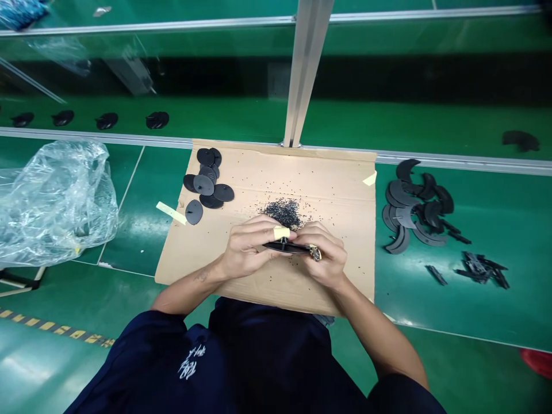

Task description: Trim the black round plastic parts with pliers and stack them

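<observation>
Close to my body, above the cardboard sheet, a thin black disc (285, 248) is held almost edge-on between both hands. My left hand (246, 248) is closed on its left side, with pale yellow tape (282, 232) around a fingertip. My right hand (322, 253) grips the right side; a small shiny piece (315, 253) shows by its fingers, too small to name. A small upright part stands on the disc between the fingertips, mostly hidden. Just beyond my hands lies a heap of tiny black pieces (284, 211), some scattered around it.
Several black discs (204, 184) lie at the left of the cardboard sheet (340, 190). To the right, on the green table, are curved black pieces (405, 217) and narrow black strips (480, 269). Clear plastic bags (60, 201) lie left. A metal post (308, 75) rises behind the cardboard.
</observation>
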